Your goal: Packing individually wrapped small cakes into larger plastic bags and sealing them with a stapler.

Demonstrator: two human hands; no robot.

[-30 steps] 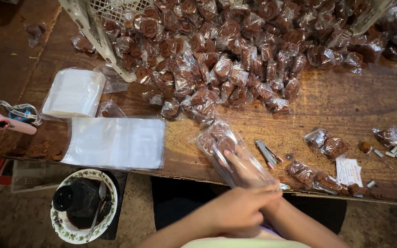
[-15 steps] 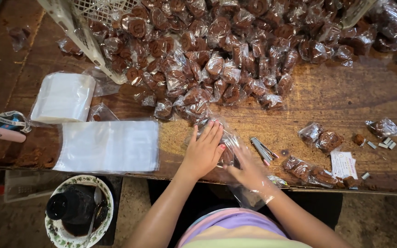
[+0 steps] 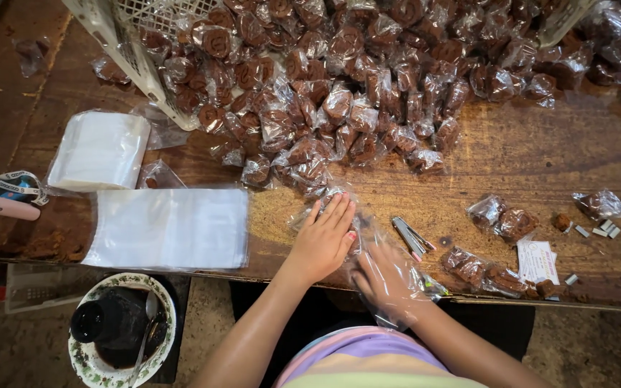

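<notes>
My left hand (image 3: 323, 241) lies flat, fingers together, pressing on a clear plastic bag (image 3: 339, 215) at the wooden table's (image 3: 555, 154) front edge. Brown wrapped sweets show inside the bag under my palm. My right hand (image 3: 389, 276) is pushed inside the open end of the same bag, its fingers visible through the clear film. A large heap of brown sweets in clear wrappers (image 3: 339, 86) spreads across the table just beyond my hands.
A flat stack of clear bags (image 3: 170, 228) and a smaller stack (image 3: 100, 149) lie to the left. A white plastic crate (image 3: 120, 36) stands at the back left. Staple strips (image 3: 411, 236), loose sweets (image 3: 501, 217) and a paper slip (image 3: 537, 260) lie right. A patterned bowl (image 3: 120, 330) sits below.
Both hands came up from the table's edge with the bag. My left hand flattened onto it and my right hand slid into its open end.
</notes>
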